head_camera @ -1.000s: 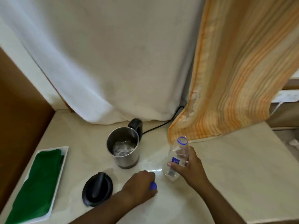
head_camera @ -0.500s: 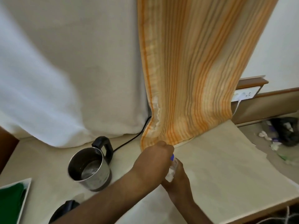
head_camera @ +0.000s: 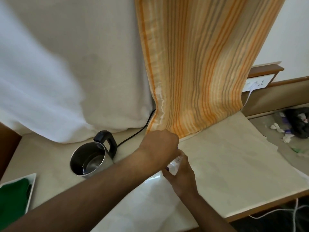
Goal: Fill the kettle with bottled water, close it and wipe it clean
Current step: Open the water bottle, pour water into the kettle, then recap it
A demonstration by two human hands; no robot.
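A steel kettle (head_camera: 90, 160) with a black handle stands open on the cream counter (head_camera: 225, 164), water showing at its bottom. To its right my right hand (head_camera: 181, 178) grips a clear plastic water bottle (head_camera: 174, 164) around its body. My left hand (head_camera: 160, 146) sits closed over the bottle's top, hiding the neck; a sliver of blue cap shows under the fingers. The kettle's lid is out of view. A green cloth (head_camera: 11, 196) lies on a white tray (head_camera: 31, 185) at the lower left.
The kettle's black cord (head_camera: 133, 137) runs back under a white sheet (head_camera: 75, 72). An orange striped cloth (head_camera: 200, 72) hangs down onto the counter behind my hands. A wall socket (head_camera: 255, 84) and a pile of litter (head_camera: 294, 124) are at the right.
My left hand picked the blue cap off the counter and came onto the bottle's top. The view swung right, so the kettle lid left the frame.
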